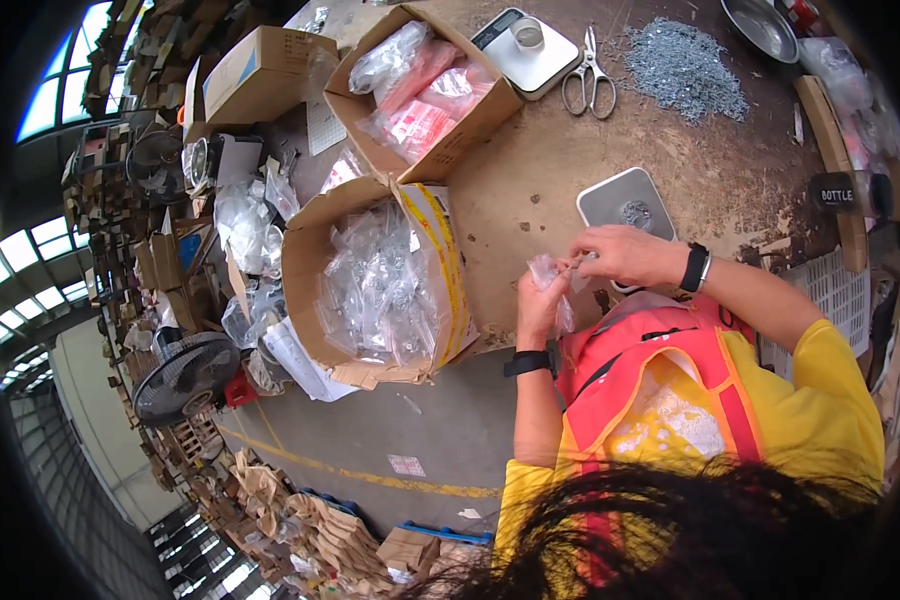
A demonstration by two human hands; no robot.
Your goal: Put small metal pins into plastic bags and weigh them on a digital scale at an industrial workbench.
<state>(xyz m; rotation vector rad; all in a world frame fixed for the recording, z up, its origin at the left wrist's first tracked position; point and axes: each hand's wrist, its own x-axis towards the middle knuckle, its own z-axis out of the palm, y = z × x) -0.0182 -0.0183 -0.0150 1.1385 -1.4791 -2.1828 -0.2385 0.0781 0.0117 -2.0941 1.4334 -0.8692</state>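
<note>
My left hand (538,302) is closed round a small clear plastic bag (544,270) with reddish print, held in front of my body at the table's near edge. The fingers of my right hand (625,256) pinch the bag's upper edge, meeting the left fingertips there. What lies inside the bag is too small to make out. Just beyond my right hand sits a small scale (610,196) with a grey top, partly hidden by that hand. A little heap of metal screws (636,213) lies on it.
Left of my hands stands an open carton (440,270) of filled clear bags; behind it, another carton (485,115) holds red-printed bags. Scissors (590,75), a white scale (545,68) with a small cup, a pile of screws (685,70) and a metal bowl (763,28) lie farther back.
</note>
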